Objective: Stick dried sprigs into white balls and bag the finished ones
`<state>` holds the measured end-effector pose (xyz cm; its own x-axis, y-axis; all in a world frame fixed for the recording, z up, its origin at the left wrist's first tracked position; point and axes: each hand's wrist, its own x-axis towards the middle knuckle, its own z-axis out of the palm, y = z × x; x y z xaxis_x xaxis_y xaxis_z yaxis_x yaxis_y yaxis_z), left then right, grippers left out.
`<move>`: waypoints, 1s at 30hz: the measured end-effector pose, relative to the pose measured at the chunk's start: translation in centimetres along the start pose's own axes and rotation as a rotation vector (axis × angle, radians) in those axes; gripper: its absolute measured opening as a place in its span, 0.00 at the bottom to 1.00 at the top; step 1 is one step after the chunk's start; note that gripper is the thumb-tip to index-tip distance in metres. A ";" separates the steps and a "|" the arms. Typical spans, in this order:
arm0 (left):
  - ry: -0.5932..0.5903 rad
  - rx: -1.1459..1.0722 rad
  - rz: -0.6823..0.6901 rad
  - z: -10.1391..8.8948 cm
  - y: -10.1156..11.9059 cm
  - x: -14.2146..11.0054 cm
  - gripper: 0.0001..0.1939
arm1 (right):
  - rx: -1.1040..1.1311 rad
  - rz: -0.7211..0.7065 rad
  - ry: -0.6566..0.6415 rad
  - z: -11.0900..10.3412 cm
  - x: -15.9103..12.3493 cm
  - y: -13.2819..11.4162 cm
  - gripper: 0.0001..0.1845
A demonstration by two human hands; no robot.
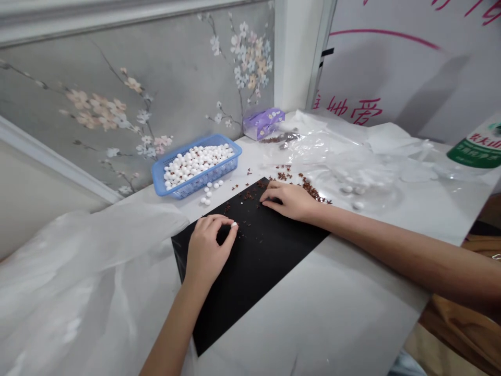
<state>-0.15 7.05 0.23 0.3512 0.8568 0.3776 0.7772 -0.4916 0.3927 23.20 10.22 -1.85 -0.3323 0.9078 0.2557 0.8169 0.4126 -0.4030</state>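
Observation:
My left hand [206,249] rests on a black sheet [250,271] and pinches a small white bead [234,225] between thumb and fingertips. My right hand [290,199] lies at the sheet's far edge, fingers curled down onto small reddish-brown bits [309,187] scattered there; whether it holds one is hidden. A blue basket [234,149] full of white beads [195,162] stands beyond my left hand, with a few loose beads [209,194] beside it.
Crumpled clear plastic [344,156] covers the far right of the white table [352,308]. A purple tissue pack [263,122] sits by the wall. White plastic sheeting [78,271] lies at the left. A green-labelled bottle [477,146] stands at the right edge.

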 end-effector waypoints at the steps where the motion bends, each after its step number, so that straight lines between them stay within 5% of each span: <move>1: -0.001 0.021 0.016 0.0 -0.1 0.0 0.06 | -0.001 -0.004 0.007 0.1 0.0 -0.1 0.09; 13: -0.065 0.253 -0.048 -0.3 -3.3 2.5 0.23 | 0.107 -0.031 0.133 0.6 0.0 -0.5 0.07; 17: -0.180 0.291 -0.066 -0.3 -4.5 4.4 0.20 | 0.153 -0.023 0.152 0.7 0.2 -0.1 0.06; 21: -0.166 0.312 -0.030 -0.5 -5.0 5.4 0.18 | 0.198 -0.027 0.164 0.7 0.3 0.0 0.06; 25: -0.069 0.216 -0.017 -0.8 -3.8 4.4 0.15 | 0.251 -0.016 0.191 0.4 0.2 -0.2 0.07; 30: 0.116 -0.075 -0.071 0.4 0.6 0.8 0.10 | 0.300 0.023 0.202 0.3 0.0 -0.4 0.07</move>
<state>0.82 7.48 0.49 0.2308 0.8679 0.4398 0.7551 -0.4449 0.4815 22.75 10.13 -1.95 -0.1913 0.8962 0.4004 0.6380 0.4235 -0.6431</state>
